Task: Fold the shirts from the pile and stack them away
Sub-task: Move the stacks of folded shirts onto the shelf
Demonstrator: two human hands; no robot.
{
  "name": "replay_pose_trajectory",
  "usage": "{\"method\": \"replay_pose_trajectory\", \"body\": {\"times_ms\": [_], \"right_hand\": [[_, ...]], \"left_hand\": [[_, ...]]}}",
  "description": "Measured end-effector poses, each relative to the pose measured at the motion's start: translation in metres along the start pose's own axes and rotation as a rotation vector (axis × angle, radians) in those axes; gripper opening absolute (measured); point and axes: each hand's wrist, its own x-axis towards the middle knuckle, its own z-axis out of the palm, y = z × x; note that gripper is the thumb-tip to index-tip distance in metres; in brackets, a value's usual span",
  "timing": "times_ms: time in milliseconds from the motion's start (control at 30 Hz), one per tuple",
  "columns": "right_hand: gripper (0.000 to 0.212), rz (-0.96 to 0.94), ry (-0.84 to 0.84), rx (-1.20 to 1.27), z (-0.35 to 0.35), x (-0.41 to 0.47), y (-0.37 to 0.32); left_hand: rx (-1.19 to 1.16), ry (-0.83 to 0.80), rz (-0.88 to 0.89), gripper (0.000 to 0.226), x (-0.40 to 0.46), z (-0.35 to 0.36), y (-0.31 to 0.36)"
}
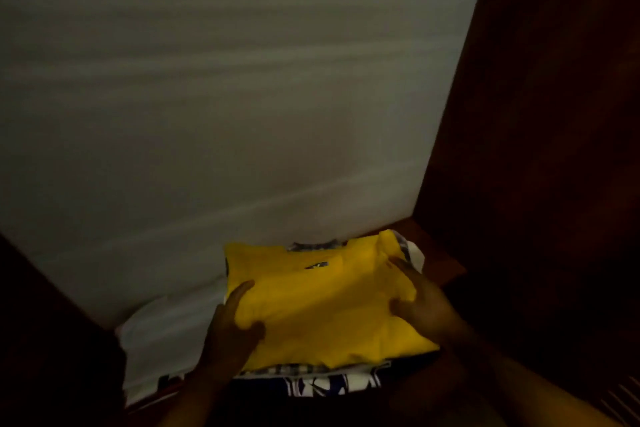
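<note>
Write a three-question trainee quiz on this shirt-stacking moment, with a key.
1. True or false: the yellow shirt lies folded on top of the stack.
2. Which hands hold it? A) left hand only B) right hand only C) both
3. What pattern shows on the garment directly under its near edge?

Key: 1 true; 2 C; 3 checked.

The view is dim and murky, with soft blur over everything and no crisp edge anywhere. Faint pale streaks of light lie slantwise across the grey wall [207,97]. The yellow shirt [322,305] is the brightest patch, with a shadow band across its middle. The dark wood panel [554,114] on the right and both lower corners sink almost into black.
</note>
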Motion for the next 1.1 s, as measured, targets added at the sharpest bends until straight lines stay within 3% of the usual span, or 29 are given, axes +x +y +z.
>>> {"method": "replay_pose_trajectory", "body": {"times_ms": [133, 333, 667, 1100], "right_hand": [[0.078, 0.012, -0.051, -0.044, 0.037, 0.056, 0.052], [0.08, -0.014, -0.032, -0.094, 0.094, 0.126, 0.117], [0.078, -0.035, -0.118, -0.077, 0.119, 0.223, 0.211], [0.077, -0.09, -0.199, -0.074, 0.139, 0.277, 0.257]], "left_hand": [[-0.061, 0.044, -0.05, 0.07, 0.033, 0.024, -0.052], [0.02, 0.161, -0.042, 0.074, 0.084, 0.05, -0.127], [0.072, 0.303, -0.074, 0.07, 0.145, 0.131, -0.197], [0.16, 0.339, -0.076, 0.074, 0.184, 0.165, -0.242]]}}
